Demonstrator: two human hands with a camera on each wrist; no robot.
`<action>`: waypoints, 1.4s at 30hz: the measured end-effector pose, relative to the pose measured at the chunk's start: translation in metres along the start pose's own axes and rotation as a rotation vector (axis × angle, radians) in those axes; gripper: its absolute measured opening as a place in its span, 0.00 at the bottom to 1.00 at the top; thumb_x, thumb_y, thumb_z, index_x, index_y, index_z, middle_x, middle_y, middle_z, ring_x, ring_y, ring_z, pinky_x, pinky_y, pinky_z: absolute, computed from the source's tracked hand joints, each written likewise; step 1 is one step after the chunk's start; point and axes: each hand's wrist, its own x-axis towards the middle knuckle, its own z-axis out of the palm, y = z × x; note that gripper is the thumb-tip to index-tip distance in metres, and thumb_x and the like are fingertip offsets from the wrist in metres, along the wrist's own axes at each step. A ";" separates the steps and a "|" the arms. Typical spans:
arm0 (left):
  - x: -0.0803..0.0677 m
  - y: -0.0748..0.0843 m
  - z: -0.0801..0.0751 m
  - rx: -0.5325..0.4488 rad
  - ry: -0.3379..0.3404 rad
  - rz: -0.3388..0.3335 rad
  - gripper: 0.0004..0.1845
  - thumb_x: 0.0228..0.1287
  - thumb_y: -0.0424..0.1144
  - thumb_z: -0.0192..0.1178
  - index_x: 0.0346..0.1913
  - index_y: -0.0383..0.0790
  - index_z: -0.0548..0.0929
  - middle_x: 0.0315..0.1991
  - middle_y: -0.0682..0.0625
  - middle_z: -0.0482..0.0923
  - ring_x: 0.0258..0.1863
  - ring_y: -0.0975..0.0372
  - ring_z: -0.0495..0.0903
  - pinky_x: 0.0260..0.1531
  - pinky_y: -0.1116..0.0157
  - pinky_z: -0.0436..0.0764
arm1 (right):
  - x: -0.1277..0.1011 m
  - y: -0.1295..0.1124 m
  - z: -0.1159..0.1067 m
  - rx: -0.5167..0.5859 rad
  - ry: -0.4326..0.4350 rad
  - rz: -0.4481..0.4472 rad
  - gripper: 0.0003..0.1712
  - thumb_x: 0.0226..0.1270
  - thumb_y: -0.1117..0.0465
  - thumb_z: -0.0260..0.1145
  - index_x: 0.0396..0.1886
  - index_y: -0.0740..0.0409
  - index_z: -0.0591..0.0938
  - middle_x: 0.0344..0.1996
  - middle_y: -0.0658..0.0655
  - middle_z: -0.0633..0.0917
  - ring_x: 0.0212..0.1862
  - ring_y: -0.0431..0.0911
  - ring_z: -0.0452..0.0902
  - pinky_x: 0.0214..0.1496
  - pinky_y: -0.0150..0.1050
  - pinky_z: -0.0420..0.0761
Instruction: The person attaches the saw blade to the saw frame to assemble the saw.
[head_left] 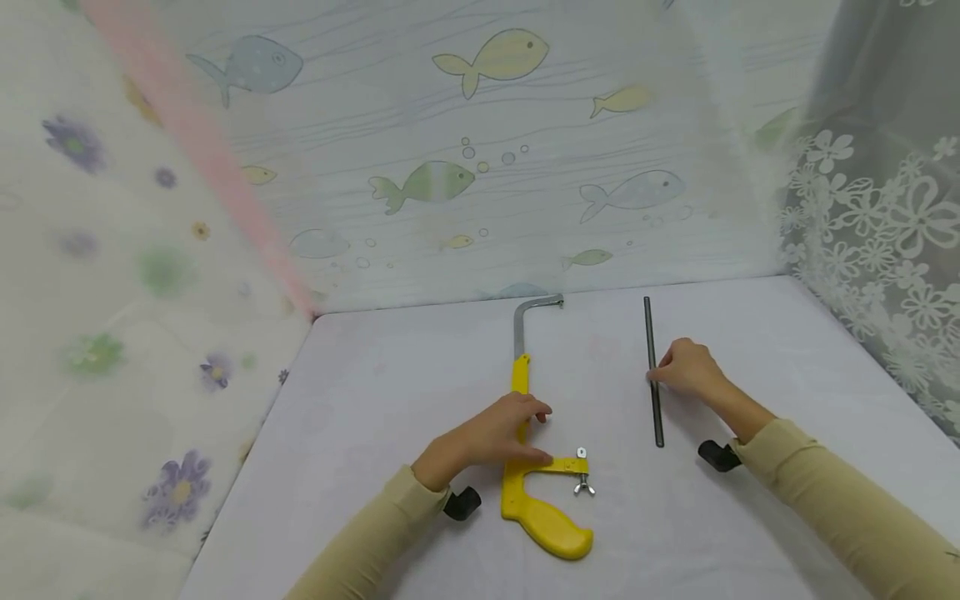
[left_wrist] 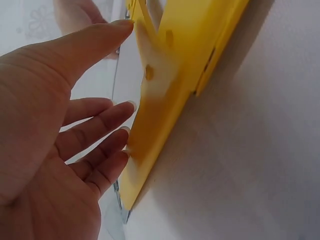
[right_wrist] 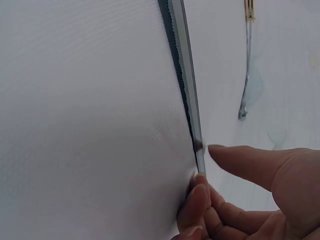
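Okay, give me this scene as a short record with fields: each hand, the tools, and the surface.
left hand: fingers rest on the yellow hacksaw frame, not curled round it
right hand: fingers pinch the saw blade partway along
saw blade: lying flat, apart from the frame
wing nut: on the frame near the handle
table: white cloth

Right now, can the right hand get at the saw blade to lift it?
Probably yes. The right hand already has fingertips on the saw blade, which lies flat and apart from the yellow saw frame; nothing covers it.
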 end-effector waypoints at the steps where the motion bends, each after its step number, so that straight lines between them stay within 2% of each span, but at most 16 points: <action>1: 0.001 0.000 0.001 0.010 -0.004 0.012 0.31 0.61 0.54 0.74 0.63 0.43 0.79 0.53 0.56 0.79 0.51 0.64 0.71 0.54 0.68 0.73 | 0.001 -0.001 0.001 -0.007 -0.001 0.016 0.20 0.66 0.59 0.69 0.39 0.77 0.82 0.34 0.67 0.83 0.36 0.56 0.79 0.37 0.47 0.80; 7: 0.006 0.005 0.005 0.044 -0.036 0.075 0.29 0.61 0.52 0.74 0.60 0.41 0.81 0.48 0.56 0.80 0.48 0.65 0.72 0.54 0.71 0.73 | 0.001 -0.009 0.001 -0.025 -0.001 0.077 0.19 0.65 0.61 0.68 0.40 0.77 0.79 0.35 0.69 0.83 0.38 0.58 0.80 0.38 0.50 0.80; 12: 0.007 0.011 0.008 0.027 -0.058 0.092 0.27 0.60 0.51 0.75 0.58 0.41 0.82 0.46 0.56 0.78 0.44 0.66 0.73 0.48 0.74 0.74 | 0.000 -0.015 0.001 -0.027 0.005 0.091 0.17 0.65 0.63 0.67 0.40 0.77 0.77 0.35 0.70 0.83 0.36 0.57 0.79 0.35 0.47 0.79; 19: 0.011 0.004 0.010 0.022 -0.055 0.126 0.19 0.61 0.47 0.75 0.50 0.43 0.84 0.41 0.58 0.76 0.39 0.69 0.72 0.43 0.76 0.74 | 0.004 -0.023 0.002 0.003 -0.011 0.125 0.15 0.67 0.64 0.64 0.42 0.77 0.75 0.34 0.68 0.82 0.29 0.51 0.78 0.28 0.39 0.77; 27: 0.013 -0.002 0.010 -0.042 -0.101 0.154 0.10 0.66 0.41 0.72 0.44 0.43 0.83 0.35 0.60 0.75 0.34 0.70 0.72 0.37 0.76 0.75 | 0.008 -0.024 0.005 0.007 -0.017 0.142 0.15 0.67 0.64 0.63 0.43 0.75 0.75 0.35 0.68 0.82 0.27 0.49 0.80 0.27 0.39 0.78; 32: 0.010 0.003 0.010 -0.033 -0.129 0.134 0.08 0.68 0.41 0.70 0.44 0.44 0.82 0.35 0.61 0.76 0.34 0.70 0.72 0.38 0.76 0.75 | 0.009 -0.020 0.007 0.010 -0.006 0.125 0.14 0.66 0.65 0.65 0.40 0.75 0.77 0.31 0.65 0.83 0.25 0.48 0.81 0.28 0.39 0.78; 36: 0.010 0.005 0.011 -0.020 -0.145 0.126 0.08 0.70 0.41 0.68 0.46 0.44 0.82 0.36 0.61 0.76 0.35 0.70 0.71 0.38 0.76 0.74 | 0.010 -0.019 0.007 0.054 -0.004 0.094 0.12 0.66 0.66 0.66 0.38 0.75 0.79 0.25 0.62 0.84 0.24 0.46 0.81 0.28 0.38 0.80; 42: 0.010 0.001 0.011 -0.080 -0.156 0.136 0.08 0.71 0.41 0.66 0.48 0.43 0.82 0.38 0.60 0.77 0.36 0.70 0.72 0.40 0.76 0.75 | 0.013 -0.011 0.003 0.133 -0.033 0.047 0.13 0.66 0.67 0.68 0.40 0.77 0.80 0.23 0.59 0.85 0.23 0.43 0.81 0.28 0.37 0.79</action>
